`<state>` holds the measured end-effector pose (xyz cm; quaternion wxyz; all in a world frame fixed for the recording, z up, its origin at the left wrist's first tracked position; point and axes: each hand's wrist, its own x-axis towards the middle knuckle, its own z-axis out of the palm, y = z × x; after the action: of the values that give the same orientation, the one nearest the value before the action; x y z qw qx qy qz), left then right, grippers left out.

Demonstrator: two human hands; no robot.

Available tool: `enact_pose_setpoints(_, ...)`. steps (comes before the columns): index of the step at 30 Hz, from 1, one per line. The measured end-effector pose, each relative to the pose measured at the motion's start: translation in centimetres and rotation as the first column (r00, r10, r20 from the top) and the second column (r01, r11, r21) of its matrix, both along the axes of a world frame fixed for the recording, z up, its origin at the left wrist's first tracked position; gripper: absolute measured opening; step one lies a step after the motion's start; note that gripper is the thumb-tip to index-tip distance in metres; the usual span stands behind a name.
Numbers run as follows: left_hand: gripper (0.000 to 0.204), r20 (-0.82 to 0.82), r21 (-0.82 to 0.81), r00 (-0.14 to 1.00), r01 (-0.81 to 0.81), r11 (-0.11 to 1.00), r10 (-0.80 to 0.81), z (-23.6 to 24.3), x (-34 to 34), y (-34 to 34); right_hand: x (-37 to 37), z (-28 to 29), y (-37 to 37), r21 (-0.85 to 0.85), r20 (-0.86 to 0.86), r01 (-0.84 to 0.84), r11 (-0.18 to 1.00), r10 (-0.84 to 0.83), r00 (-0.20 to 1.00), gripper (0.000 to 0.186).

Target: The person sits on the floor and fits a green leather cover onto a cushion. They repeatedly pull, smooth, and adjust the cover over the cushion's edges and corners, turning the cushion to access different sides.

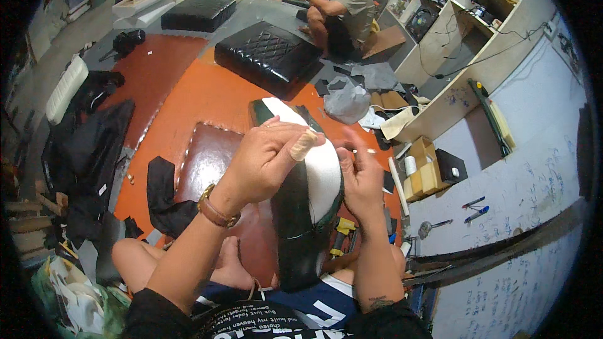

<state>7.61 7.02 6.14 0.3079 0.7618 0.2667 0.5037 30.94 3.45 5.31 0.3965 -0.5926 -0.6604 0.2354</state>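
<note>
A long cushion piece, white foam on top with black glossy cover along its sides, stands tilted on my lap. My left hand lies over its upper left side, fingers curled onto the foam, a plaster on one finger and a watch at the wrist. My right hand presses against the right edge of the piece, fingers pinching the black cover there.
A brown studded panel lies on the orange floor covering. A black quilted cushion sits farther off. Another person sits on the floor at the back. Wooden shelves stand at right, black fabric at left.
</note>
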Motion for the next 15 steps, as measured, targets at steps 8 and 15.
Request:
enact_pose_setpoints(8,0.082,0.136,-0.024,0.99,-0.031,0.999,0.034,-1.8,-1.7,-1.5,0.3,4.9,-7.9,0.239,-0.209,-0.162,0.957,0.214,0.954,0.028)
enact_pose_setpoints(15,0.085,0.191,-0.073,0.975,-0.101,0.992,0.114,-2.0,-3.9,-2.7,-0.9,5.5,-8.2,0.187,0.525,-0.54,0.821,0.381,0.761,0.031)
